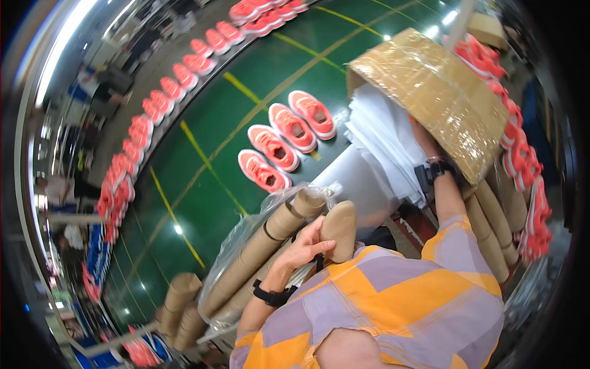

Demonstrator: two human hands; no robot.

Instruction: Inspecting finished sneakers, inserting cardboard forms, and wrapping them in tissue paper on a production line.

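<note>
My left hand (306, 244) is closed around a tan, oval moulded shoe insert (339, 229), thumb across its lower edge. Close beside it, long nested stacks of similar brown inserts (258, 246) lie in a clear plastic bag (228, 261). My right hand (425, 136) reaches under the flap of a tape-covered cardboard box (439, 98), against a thick pile of white paper sheets (384, 138). The box hides its fingertips. Four coral shoes with white soles, among them one shoe (264, 171), stand in a row on the green table (203, 215), left of the paper.
A long row of coral shoes (161, 101) runs along the far left side, beyond the table edge. More coral shoes (522, 160) line the right. Brown nested stacks (491, 227) stand below the box, and others (179, 307) at the lower left. People are in the left background.
</note>
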